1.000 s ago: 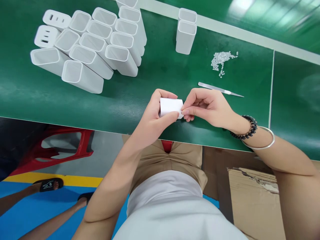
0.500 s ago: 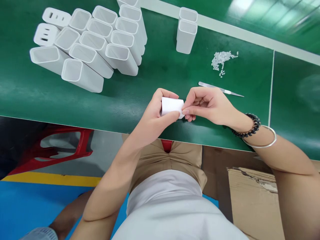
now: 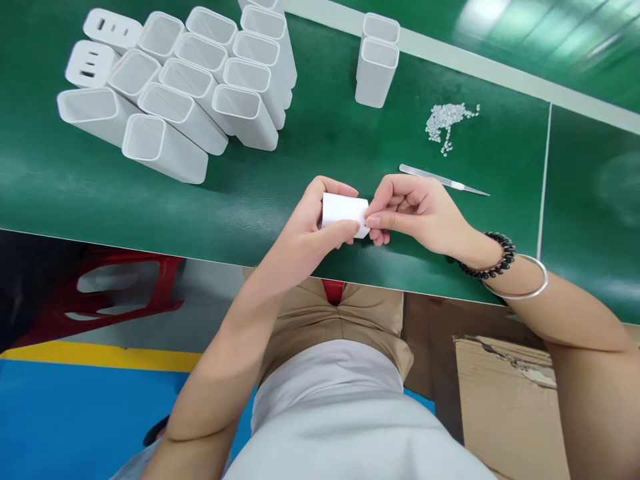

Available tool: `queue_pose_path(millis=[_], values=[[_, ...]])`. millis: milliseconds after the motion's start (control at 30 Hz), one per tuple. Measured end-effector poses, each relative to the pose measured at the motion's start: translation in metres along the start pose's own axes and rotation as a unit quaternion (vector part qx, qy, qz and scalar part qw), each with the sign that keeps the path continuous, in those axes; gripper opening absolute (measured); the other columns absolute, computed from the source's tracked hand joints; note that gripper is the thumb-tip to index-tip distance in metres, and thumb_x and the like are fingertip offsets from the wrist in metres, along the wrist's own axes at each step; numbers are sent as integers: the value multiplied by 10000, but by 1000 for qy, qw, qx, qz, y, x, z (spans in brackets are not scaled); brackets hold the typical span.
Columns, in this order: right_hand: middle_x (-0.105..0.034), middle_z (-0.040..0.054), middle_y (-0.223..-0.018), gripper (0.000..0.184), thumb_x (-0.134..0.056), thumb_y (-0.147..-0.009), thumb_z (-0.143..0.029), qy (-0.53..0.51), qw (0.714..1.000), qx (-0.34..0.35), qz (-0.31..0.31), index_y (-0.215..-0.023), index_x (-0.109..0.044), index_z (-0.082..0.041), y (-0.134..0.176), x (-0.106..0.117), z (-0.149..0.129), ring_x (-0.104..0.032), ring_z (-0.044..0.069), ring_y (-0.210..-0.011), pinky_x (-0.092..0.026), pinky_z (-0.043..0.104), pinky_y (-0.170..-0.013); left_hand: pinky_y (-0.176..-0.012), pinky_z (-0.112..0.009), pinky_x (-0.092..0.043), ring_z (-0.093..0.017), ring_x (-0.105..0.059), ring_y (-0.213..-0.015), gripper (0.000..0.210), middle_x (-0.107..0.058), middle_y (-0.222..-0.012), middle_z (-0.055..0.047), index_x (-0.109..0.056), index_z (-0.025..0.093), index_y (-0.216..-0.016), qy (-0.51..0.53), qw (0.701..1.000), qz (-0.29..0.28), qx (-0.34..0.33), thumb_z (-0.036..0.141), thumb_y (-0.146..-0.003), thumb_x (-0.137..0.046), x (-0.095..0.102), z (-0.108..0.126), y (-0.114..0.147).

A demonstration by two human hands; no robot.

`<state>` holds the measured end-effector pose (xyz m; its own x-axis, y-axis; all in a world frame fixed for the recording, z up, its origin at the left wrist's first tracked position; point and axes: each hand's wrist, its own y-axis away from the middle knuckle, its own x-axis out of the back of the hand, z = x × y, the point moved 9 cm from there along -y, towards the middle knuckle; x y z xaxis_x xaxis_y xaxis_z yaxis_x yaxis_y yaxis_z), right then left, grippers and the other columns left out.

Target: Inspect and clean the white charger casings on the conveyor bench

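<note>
A white plastic charger housing [image 3: 342,208] lies in my left hand [image 3: 313,223], whose thumb is along its near side and fingers behind it. My right hand [image 3: 407,210] has thumb and forefinger pinched together at the right end of the housing, touching it. Whatever sits between those fingertips is hidden or too small to make out. Just beyond my right hand, a pair of metal tweezers [image 3: 445,179] lies on the green table [image 3: 300,173]. A scatter of small clear plastic pieces [image 3: 447,120] is farther back.
Several open-topped white housings [image 3: 173,113] stand grouped at the left, beside two port-faced pieces [image 3: 91,64]. Two more housings [image 3: 377,73] stand at the back. Below the table's edge are a red stool [image 3: 160,287] and cardboard [image 3: 505,400].
Both hands hold nearly the same pose on the housing. The view has shifted slightly, and a person's limb at the lower left has moved mostly out of sight.
</note>
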<state>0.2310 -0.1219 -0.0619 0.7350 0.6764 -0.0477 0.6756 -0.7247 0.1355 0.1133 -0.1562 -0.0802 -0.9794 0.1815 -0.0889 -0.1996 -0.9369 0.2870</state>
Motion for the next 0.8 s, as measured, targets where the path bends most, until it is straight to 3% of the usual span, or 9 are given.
queue_pose_path(millis=[267,567,800], values=[[-695,27,-705,367,-831,-809,-430,-12,1000,-2,2,-851,-624,-130,0,0,2,-644,105,-606,-564,214,-569,-632,-275,-523,-153,-627,-734,288,-632,-839,4,-540,213,-1063,-2,1000,6,7,229,-796,-647,1,-1,-1],[-708,26,-752,271,-824,-818,-360,94,994,30,49,-844,-655,-150,9,5,-10,-663,124,-648,-591,243,-612,-616,-270,-509,-147,-609,-730,280,-628,-878,-1,-532,216,-1060,-13,1000,11,2,252,-810,-653,0,0,-1],[-705,27,-729,255,-799,-850,-338,49,999,12,20,-845,-644,-137,4,3,-7,-659,104,-616,-592,221,-595,-625,-266,-522,-150,-619,-742,277,-630,-871,0,-540,221,-1072,-15,1000,6,-2,241,-820,-653,1,1,0]])
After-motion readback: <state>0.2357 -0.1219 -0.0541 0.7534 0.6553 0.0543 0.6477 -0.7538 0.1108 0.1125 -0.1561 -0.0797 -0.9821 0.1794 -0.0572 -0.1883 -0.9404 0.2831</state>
